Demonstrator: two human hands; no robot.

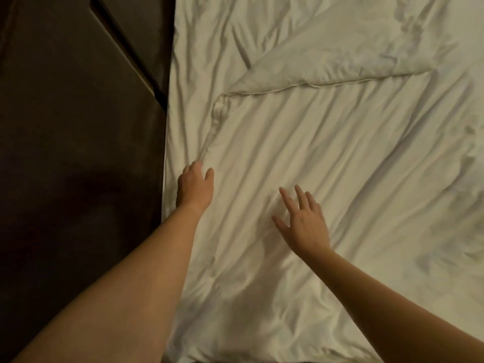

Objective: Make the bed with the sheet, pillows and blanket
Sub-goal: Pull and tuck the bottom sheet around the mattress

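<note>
A wrinkled white blanket [327, 142] covers the bed across the right two thirds of the view. A folded-over flap with a piped seam [301, 86] lies across its upper middle. My left hand [195, 188] is near the bed's left edge, its fingers curled round a bunched ridge of the fabric [213, 127] that runs up from it. My right hand [303, 221] lies flat on the blanket to the right, fingers spread and straight. No pillows are in view.
Dark floor [78, 179] runs along the bed's left side. A dark piece of furniture or panel with a pale edge [123, 51] stands at the upper left, close to the bed's edge.
</note>
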